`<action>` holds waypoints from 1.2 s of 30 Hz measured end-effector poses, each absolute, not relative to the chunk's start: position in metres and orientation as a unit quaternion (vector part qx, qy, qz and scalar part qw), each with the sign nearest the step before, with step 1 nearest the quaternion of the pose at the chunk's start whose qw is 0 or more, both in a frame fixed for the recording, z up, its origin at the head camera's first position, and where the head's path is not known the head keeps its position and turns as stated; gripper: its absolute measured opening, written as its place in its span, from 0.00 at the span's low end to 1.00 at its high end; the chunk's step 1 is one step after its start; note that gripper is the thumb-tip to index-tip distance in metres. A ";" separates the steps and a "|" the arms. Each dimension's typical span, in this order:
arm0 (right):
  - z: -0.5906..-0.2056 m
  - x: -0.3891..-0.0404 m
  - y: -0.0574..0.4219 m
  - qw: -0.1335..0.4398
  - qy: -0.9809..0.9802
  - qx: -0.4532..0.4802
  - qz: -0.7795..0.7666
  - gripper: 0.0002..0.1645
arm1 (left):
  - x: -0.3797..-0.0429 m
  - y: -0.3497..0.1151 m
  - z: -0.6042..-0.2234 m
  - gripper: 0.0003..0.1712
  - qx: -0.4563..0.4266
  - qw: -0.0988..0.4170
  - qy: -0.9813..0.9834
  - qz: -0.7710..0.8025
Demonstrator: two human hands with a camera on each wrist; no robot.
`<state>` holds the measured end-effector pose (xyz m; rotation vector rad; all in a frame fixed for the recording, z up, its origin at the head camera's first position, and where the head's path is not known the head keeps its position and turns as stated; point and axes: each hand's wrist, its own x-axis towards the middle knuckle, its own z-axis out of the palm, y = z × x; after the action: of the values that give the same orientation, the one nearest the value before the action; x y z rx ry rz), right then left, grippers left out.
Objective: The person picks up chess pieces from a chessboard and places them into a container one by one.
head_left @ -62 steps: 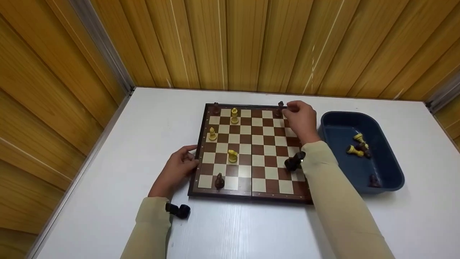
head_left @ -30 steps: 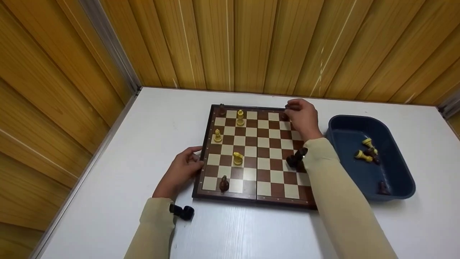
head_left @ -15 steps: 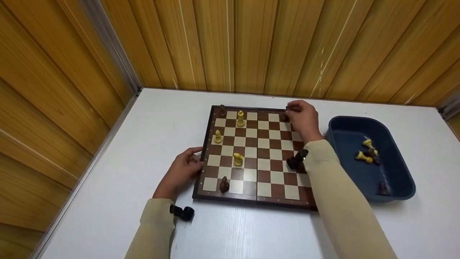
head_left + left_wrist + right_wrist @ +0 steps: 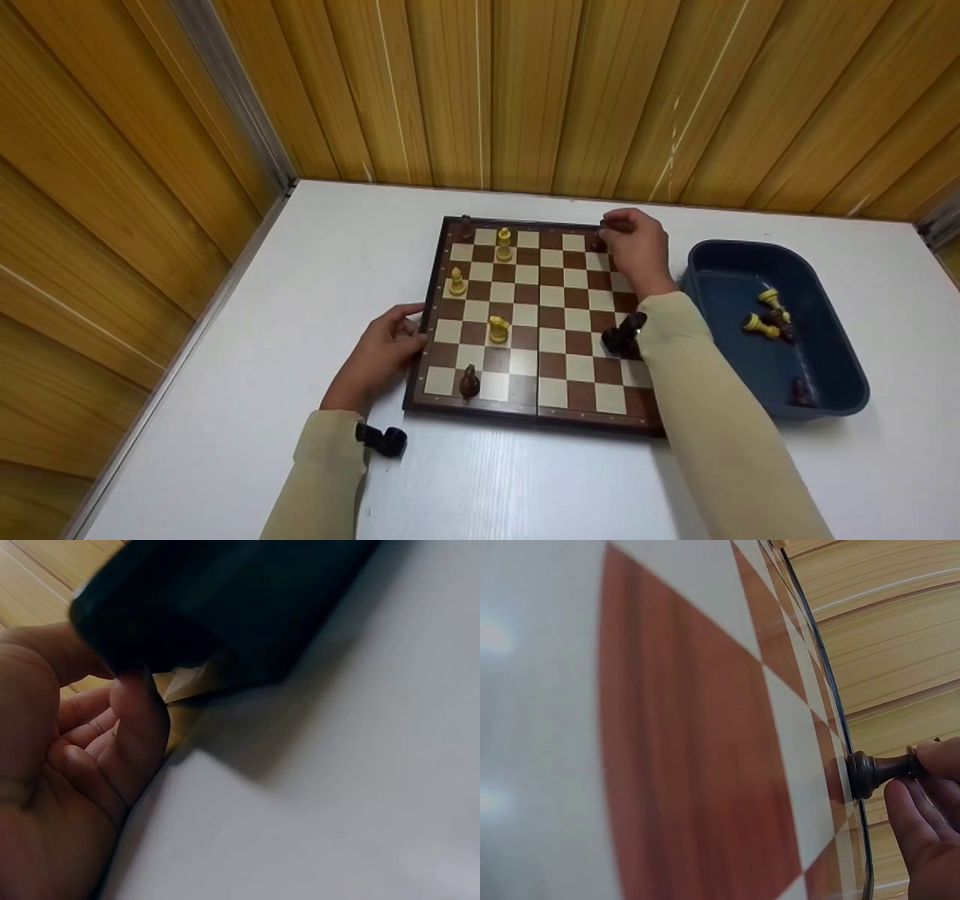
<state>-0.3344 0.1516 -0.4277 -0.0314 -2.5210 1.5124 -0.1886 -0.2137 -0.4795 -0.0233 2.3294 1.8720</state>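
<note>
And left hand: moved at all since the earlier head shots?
No, not visibly. The left hand meets the chessboard along the same stretch of its left edge; both shifted slightly right in frame with the table, likely camera motion.

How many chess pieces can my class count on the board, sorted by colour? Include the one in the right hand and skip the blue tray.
Yellow pieces: 3
Dark pieces: 3, one of them in the right hand's grip
Total visible: 6
</note>
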 end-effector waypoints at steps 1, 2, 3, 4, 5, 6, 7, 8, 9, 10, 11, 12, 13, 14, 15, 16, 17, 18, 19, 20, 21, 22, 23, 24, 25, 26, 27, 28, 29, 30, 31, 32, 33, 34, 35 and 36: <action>-0.427 -0.334 0.152 0.101 -0.853 -0.011 0.512 0.15 | -0.189 -0.214 -0.479 0.29 -0.008 0.076 0.778 0.624; -0.427 -0.334 0.152 0.100 -0.853 -0.012 0.512 0.15 | -0.189 -0.214 -0.479 0.29 -0.008 0.075 0.779 0.623; -0.426 -0.334 0.152 0.098 -0.852 -0.013 0.515 0.15 | -0.189 -0.214 -0.480 0.29 -0.007 0.075 0.780 0.621; -0.425 -0.335 0.152 0.097 -0.851 -0.012 0.516 0.15 | -0.189 -0.214 -0.480 0.29 -0.005 0.075 0.780 0.622; -0.425 -0.335 0.153 0.096 -0.852 -0.011 0.515 0.15 | -0.190 -0.214 -0.480 0.29 -0.006 0.075 0.780 0.621; -0.424 -0.335 0.153 0.096 -0.852 -0.010 0.514 0.15 | -0.190 -0.214 -0.480 0.29 -0.007 0.075 0.779 0.622; -0.422 -0.334 0.153 0.096 -0.853 -0.008 0.514 0.15 | -0.190 -0.214 -0.479 0.29 -0.008 0.075 0.779 0.622; -0.421 -0.334 0.154 0.095 -0.853 -0.005 0.514 0.15 | -0.190 -0.214 -0.479 0.29 -0.008 0.076 0.778 0.623; -0.420 -0.333 0.155 0.094 -0.853 -0.003 0.513 0.15 | -0.190 -0.214 -0.479 0.28 -0.009 0.077 0.777 0.625; -0.418 -0.333 0.155 0.094 -0.854 -0.002 0.511 0.15 | -0.189 -0.214 -0.478 0.28 -0.011 0.078 0.775 0.627; -0.417 -0.332 0.156 0.093 -0.855 -0.001 0.511 0.15 | -0.189 -0.213 -0.477 0.28 -0.012 0.079 0.774 0.628; -0.416 -0.331 0.157 0.091 -0.855 0.001 0.511 0.15 | -0.189 -0.213 -0.477 0.28 -0.014 0.080 0.772 0.631; -0.416 -0.330 0.157 0.088 -0.855 0.002 0.511 0.15 | -0.189 -0.213 -0.476 0.28 -0.014 0.081 0.772 0.631; -0.415 -0.330 0.158 0.086 -0.855 0.002 0.512 0.15 | -0.189 -0.214 -0.476 0.28 -0.013 0.082 0.772 0.631; -0.415 -0.329 0.158 0.084 -0.855 0.002 0.512 0.15 | -0.189 -0.214 -0.476 0.28 -0.011 0.082 0.772 0.630; -0.414 -0.328 0.159 0.083 -0.854 0.003 0.513 0.15 | -0.189 -0.214 -0.476 0.28 -0.010 0.083 0.771 0.631; -0.414 -0.327 0.159 0.082 -0.854 0.003 0.514 0.15 | -0.189 -0.214 -0.476 0.28 -0.010 0.083 0.772 0.630; -0.413 -0.326 0.159 0.081 -0.853 0.004 0.515 0.15 | -0.189 -0.215 -0.477 0.28 -0.009 0.084 0.772 0.630; -0.413 -0.325 0.159 0.080 -0.852 0.004 0.518 0.16 | -0.188 -0.215 -0.477 0.28 -0.009 0.084 0.773 0.629; -0.413 -0.324 0.158 0.080 -0.850 0.004 0.520 0.16 | -0.188 -0.215 -0.477 0.28 -0.009 0.084 0.772 0.630; -0.412 -0.323 0.158 0.081 -0.850 0.006 0.521 0.16 | -0.188 -0.215 -0.477 0.28 -0.008 0.084 0.771 0.631; -0.411 -0.321 0.158 0.081 -0.850 0.009 0.520 0.16 | -0.188 -0.214 -0.477 0.28 -0.009 0.083 0.771 0.632; -0.410 -0.320 0.158 0.081 -0.850 0.011 0.521 0.16 | -0.188 -0.214 -0.478 0.28 -0.008 0.083 0.770 0.633; -0.408 -0.318 0.158 0.081 -0.850 0.013 0.521 0.16 | -0.188 -0.214 -0.478 0.28 -0.008 0.085 0.766 0.637; -0.407 -0.316 0.158 0.083 -0.850 0.015 0.521 0.17 | -0.188 -0.214 -0.479 0.28 -0.008 0.085 0.764 0.639; -0.406 -0.315 0.159 0.084 -0.851 0.017 0.518 0.17 | -0.188 -0.214 -0.479 0.28 -0.008 0.084 0.762 0.642; -0.405 -0.313 0.159 0.086 -0.852 0.019 0.515 0.17 | -0.188 -0.214 -0.479 0.28 -0.006 0.084 0.762 0.642; -0.404 -0.312 0.159 0.087 -0.854 0.021 0.513 0.17 | -0.188 -0.214 -0.479 0.28 -0.004 0.083 0.761 0.643; -0.403 -0.310 0.160 0.087 -0.853 0.020 0.514 0.17 | -0.188 -0.214 -0.479 0.29 -0.003 0.082 0.760 0.644; -0.402 -0.309 0.160 0.088 -0.854 0.021 0.513 0.17 | -0.188 -0.214 -0.479 0.29 -0.002 0.080 0.762 0.643; -0.401 -0.308 0.161 0.089 -0.854 0.022 0.511 0.17 | -0.188 -0.214 -0.478 0.29 0.001 0.077 0.765 0.640; -0.400 -0.306 0.162 0.090 -0.855 0.021 0.510 0.17 | -0.188 -0.214 -0.478 0.29 0.004 0.076 0.768 0.636; -0.399 -0.305 0.162 0.091 -0.854 0.021 0.511 0.16 | -0.189 -0.214 -0.478 0.29 0.006 0.074 0.771 0.632; -0.398 -0.304 0.163 0.093 -0.853 0.021 0.513 0.16 | -0.189 -0.214 -0.478 0.29 0.006 0.074 0.773 0.630; -0.397 -0.302 0.163 0.094 -0.851 0.022 0.517 0.16 | -0.189 -0.214 -0.478 0.29 0.006 0.074 0.775 0.628; -0.396 -0.301 0.164 0.095 -0.850 0.023 0.518 0.16 | -0.189 -0.214 -0.478 0.29 0.005 0.074 0.775 0.627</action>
<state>-0.3005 0.1639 -0.3963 0.0695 -2.5189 1.5364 -0.1886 -0.2143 -0.4779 0.0159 2.3271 1.8825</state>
